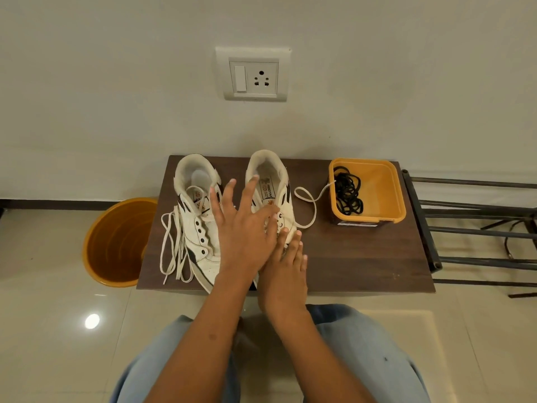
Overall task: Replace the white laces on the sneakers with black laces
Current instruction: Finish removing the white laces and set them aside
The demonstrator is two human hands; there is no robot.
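Left hand is hovering, fingers spread, over the right sneaker; right hand fingers are lying together on its eyelets; its white lace, trailing toward the table's right edge, risks snagging.

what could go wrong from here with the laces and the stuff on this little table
1. The white lace from the right sneaker trails to the yellow tub; pulling it out fast might tug or tip the tub.
2. The black laces lie in a tangled heap, so they may knot when lifted.
3. The left sneaker has its toe past the table edge, near the left hand; a nudge could drop it.
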